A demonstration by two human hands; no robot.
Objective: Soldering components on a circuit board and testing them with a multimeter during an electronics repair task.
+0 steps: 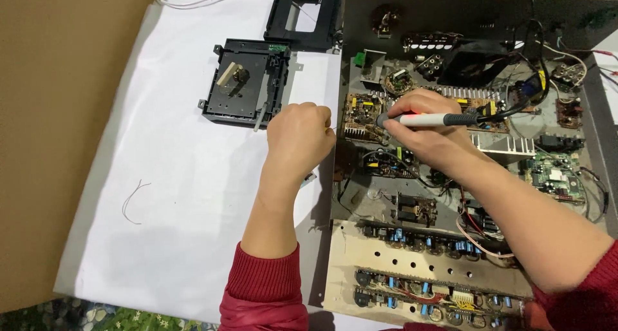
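My right hand (430,132) grips a soldering iron (432,120) with a white and grey handle, its tip at a small brown circuit board (362,112) inside an open metal chassis (360,196). My left hand (299,136) is closed just left of the chassis edge, pinching a thin wire (331,130) that points toward the same board. Both arms wear red sleeves.
A black disc drive mechanism (244,81) and a black frame (302,12) lie on white paper (167,176). A loose thin wire (132,202) rests on the paper. The chassis holds several boards, capacitors (412,237), a heat sink (502,144) and tangled cables.
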